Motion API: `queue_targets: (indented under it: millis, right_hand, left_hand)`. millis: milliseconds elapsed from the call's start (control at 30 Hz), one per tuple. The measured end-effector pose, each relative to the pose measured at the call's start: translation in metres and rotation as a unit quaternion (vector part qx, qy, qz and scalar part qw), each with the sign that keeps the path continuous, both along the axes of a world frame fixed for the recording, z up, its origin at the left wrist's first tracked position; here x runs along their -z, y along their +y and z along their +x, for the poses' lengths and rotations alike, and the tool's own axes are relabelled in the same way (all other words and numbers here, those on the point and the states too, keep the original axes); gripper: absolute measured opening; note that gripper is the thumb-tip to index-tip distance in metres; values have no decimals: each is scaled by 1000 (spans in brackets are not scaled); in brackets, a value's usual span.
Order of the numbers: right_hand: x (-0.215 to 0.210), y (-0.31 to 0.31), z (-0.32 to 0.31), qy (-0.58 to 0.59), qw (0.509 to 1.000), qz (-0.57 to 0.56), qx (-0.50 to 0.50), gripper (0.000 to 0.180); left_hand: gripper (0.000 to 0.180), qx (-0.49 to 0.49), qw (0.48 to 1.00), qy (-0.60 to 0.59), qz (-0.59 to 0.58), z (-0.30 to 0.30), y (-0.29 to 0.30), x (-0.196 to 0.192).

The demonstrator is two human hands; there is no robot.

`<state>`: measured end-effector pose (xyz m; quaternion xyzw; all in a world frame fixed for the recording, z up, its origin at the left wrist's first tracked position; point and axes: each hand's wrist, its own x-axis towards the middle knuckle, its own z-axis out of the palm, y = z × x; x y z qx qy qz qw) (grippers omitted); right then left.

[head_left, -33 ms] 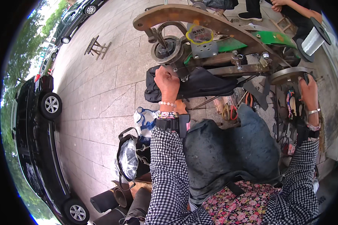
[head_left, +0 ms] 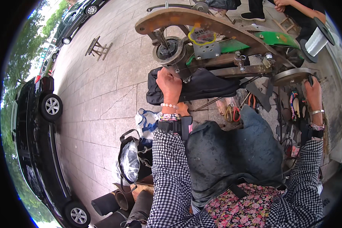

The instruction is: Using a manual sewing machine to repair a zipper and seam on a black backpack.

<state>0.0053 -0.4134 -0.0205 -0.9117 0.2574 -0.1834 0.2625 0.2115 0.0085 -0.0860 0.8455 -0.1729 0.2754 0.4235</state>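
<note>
So the whole thing centres on that old rusty machine (head_left: 216,41) out on the pavement, looks like a hand-cranked cobbler's stitcher. Black car (head_left: 34,144) sits well off to the machine's left, a dark apron (head_left: 231,155) covers the lap just below it, and a black bag (head_left: 201,85) lies right under its arm.

Left hand (head_left: 170,84) is up at the machine's left end, fingers curled shut on something under the small wheel (head_left: 170,49), can't tell exactly what. Right hand (head_left: 313,93) is at the machine's right end, closed on the knob of the handwheel (head_left: 292,76).

My read: we're mid-stitch, left hand guiding, right cranking. Next move likely needs a slow, even turn of the handwheel while the left hand holds position.
</note>
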Motion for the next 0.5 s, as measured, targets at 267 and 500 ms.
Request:
queue_targets:
  millis: [267, 500]
  right_hand:
    - [97, 60, 18, 125, 991, -2, -47, 35]
    - [-7, 13, 3, -4, 981, 193, 32, 26]
  left_hand:
    - [4, -42, 998, 48, 30, -12, -21, -7]
    - [3, -12, 999, 41, 11, -16, -3, -4]
